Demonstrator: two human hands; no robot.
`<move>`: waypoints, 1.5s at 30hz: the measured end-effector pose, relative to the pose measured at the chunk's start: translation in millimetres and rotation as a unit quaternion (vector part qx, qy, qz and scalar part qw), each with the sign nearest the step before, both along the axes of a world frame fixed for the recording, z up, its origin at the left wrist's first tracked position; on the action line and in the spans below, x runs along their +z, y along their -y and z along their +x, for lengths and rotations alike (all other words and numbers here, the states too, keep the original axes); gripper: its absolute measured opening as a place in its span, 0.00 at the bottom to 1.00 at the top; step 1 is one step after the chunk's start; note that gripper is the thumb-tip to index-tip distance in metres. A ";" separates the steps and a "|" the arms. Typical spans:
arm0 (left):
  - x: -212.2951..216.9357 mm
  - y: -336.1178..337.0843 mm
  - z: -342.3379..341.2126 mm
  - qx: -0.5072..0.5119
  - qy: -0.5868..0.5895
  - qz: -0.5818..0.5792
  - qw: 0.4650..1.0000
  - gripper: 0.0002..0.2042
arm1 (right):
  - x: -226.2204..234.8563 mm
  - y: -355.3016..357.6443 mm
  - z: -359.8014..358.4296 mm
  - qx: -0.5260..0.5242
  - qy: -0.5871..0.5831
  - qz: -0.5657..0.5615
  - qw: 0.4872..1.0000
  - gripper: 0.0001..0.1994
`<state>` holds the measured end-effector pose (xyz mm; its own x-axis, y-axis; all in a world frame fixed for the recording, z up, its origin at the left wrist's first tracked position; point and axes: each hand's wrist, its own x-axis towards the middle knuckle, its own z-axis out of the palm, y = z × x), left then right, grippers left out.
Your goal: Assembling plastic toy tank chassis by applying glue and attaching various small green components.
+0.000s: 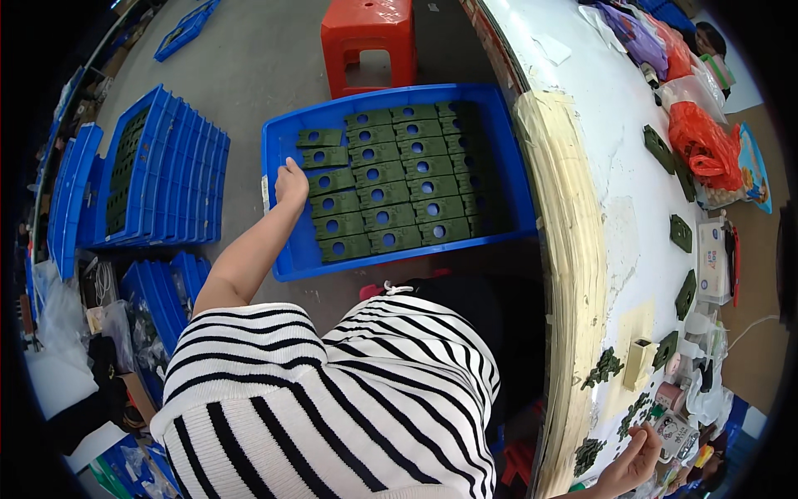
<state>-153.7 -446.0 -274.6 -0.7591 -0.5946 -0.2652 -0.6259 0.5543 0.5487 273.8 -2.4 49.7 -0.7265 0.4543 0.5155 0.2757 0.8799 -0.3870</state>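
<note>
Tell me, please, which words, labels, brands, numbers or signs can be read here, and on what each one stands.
White rectangular box on the table: blue print, partly legible; I won't copy the wording.
Blue plastic tray: a pale label on its left end, too small to read.
Small white patterned item near the right hand: dark markings, too small to read.

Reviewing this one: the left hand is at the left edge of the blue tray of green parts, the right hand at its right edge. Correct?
Not quite: the head view shows the right hand at the white table, near small green pieces, not at the right edge of the blue tray. The left hand is indeed at the left edge of that tray of green parts.
</note>
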 end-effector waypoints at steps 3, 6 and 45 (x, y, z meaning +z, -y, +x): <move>-6.7 20.5 -18.0 -0.079 -0.151 -0.055 0.984 0.22 | -0.7 -1.1 -3.7 0.000 -0.022 -0.011 1.000 0.08; -26.2 42.5 -54.6 -0.236 -0.253 -0.142 0.927 0.20 | 1.4 3.2 -8.8 -0.021 0.000 -0.004 1.000 0.08; 136.8 -139.6 -61.5 -0.345 -0.466 0.155 0.800 0.16 | -16.8 -4.0 7.6 -0.089 -0.027 -0.073 0.993 0.05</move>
